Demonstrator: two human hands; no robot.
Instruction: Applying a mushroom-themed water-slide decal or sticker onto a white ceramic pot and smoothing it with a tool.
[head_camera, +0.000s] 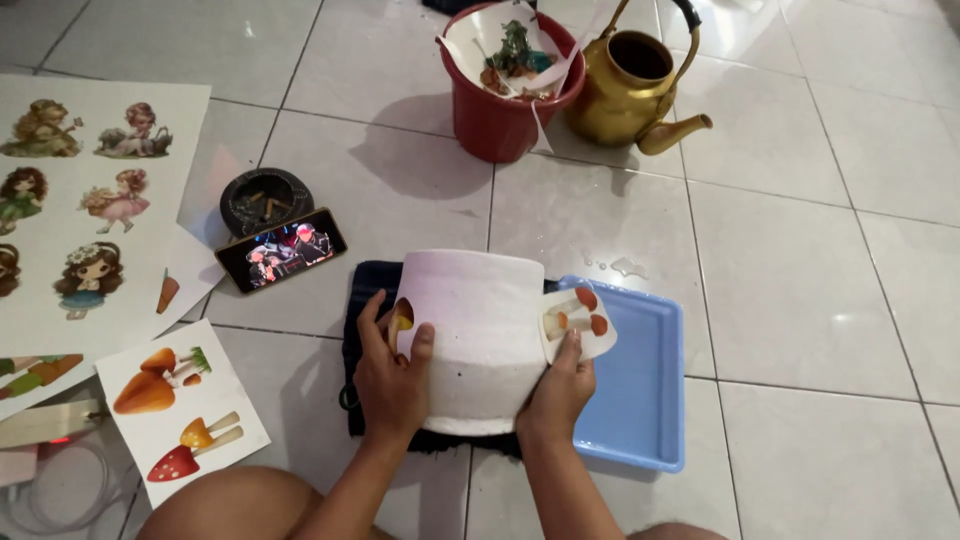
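Note:
A white pot (480, 330) lies on its side on a dark cloth (368, 290) on the tiled floor. My left hand (390, 375) grips the pot's left side, its thumb on the white surface beside a small mushroom sticker (401, 318). My right hand (556, 392) is at the pot's right side, and its fingers hold a cut-out paper with mushroom pictures (577, 320) against the pot. A shallow blue tray (645, 400) lies just right of the pot, partly under the paper.
A red bucket (500, 115) with paper scraps and a brass kettle (635, 90) stand at the back. A phone (281, 249) leans on a dark ashtray (262, 200). Sheets with doll pictures (85, 190) and mushroom pictures (180, 420) lie at the left.

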